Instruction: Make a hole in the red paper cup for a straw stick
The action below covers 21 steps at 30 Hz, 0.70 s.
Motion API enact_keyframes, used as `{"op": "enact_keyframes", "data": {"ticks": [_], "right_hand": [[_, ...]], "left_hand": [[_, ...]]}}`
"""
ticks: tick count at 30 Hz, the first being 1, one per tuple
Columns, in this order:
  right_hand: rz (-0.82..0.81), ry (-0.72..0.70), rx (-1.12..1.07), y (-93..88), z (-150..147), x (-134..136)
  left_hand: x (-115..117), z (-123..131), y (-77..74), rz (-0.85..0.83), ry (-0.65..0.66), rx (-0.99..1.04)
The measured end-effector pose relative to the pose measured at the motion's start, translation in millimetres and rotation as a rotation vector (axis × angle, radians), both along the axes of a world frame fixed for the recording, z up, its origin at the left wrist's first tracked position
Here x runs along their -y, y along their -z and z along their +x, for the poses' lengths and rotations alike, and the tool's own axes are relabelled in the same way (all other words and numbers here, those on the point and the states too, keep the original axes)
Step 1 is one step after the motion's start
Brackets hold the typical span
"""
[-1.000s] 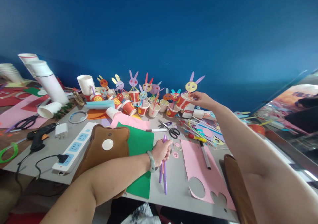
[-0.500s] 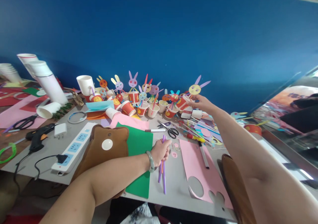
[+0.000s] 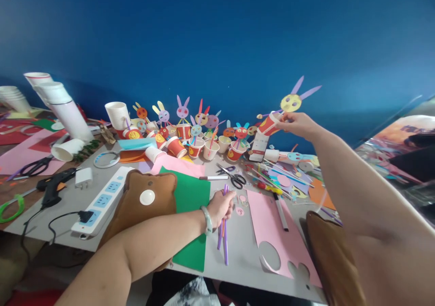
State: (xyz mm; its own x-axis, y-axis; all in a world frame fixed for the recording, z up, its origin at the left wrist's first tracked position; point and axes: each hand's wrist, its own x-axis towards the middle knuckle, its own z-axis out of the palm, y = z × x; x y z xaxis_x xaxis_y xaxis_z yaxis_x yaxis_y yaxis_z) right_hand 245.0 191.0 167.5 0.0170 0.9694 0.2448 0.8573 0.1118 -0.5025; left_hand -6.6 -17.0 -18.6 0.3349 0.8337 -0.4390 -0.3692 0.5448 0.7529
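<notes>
Closed round a few purple and orange straws (image 3: pixel 226 247), my left hand (image 3: pixel 220 207) rests over the table beside a green sheet (image 3: pixel 193 251). My right hand (image 3: pixel 296 124) grips a red paper cup (image 3: pixel 268 124) by its rim and holds it tilted in the air. From that cup rises a yellow paper rabbit head (image 3: pixel 291 102) with purple ears. Below the cup a phone (image 3: pixel 258 146) leans upright. Several more paper cups with rabbit heads, such as a purple one (image 3: pixel 182 111), stand in a cluster along the blue wall.
Black scissors (image 3: pixel 236 178), a marker (image 3: pixel 281 213) and cut pink paper (image 3: pixel 268 224) lie in front. At left are a power strip (image 3: pixel 102 202), a glue gun (image 3: pixel 54 188), a brown bear-shaped cushion (image 3: pixel 136 206) and a white bottle (image 3: pixel 68 111). A brown piece (image 3: pixel 328 247) lies at right.
My right hand has lifted the rabbit cup up and to the right, away from the row of cups, uncovering the phone. My left hand stays put with the straws.
</notes>
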Motion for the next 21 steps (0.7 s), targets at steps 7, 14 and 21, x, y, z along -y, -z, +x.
{"op": "enact_keyframes", "data": {"ticks": [7,14,21], "right_hand": [[-0.024,0.054,0.043,11.6,-1.8,-4.0],[0.004,0.037,-0.006,16.3,-4.0,-17.2],[0.079,0.030,-0.043,12.5,1.0,-21.5]], "left_hand": [[-0.8,1.1,3.1,0.005,-0.003,0.020],[-0.7,1.2,2.8,-0.008,-0.005,0.023],[-0.9,0.3,1.3,-0.011,0.002,0.018]]}}
